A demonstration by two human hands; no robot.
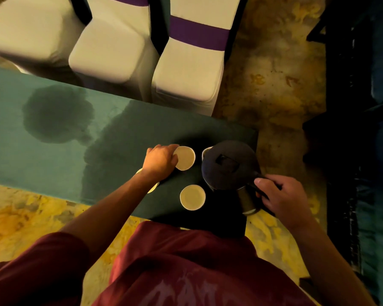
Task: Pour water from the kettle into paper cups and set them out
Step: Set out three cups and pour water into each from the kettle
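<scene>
A dark kettle [227, 165] with a black lid stands at the right end of the green table [42, 155]. My right hand [279, 196] is wrapped around its handle. My left hand [161, 159] grips the side of a white paper cup [185, 158] standing just left of the kettle. A second paper cup [192, 197] stands alone near the table's front edge. A third cup [152, 187] lies mostly hidden under my left forearm. Whether the cups hold water cannot be told.
Large dark wet patches [58, 113] stain the green cloth left of the cups. Three white-covered chairs with purple bands [190, 62] stand along the table's far side. Patterned yellow carpet [270, 85] lies beyond the table's right end, with dark furniture [363, 107] at the far right.
</scene>
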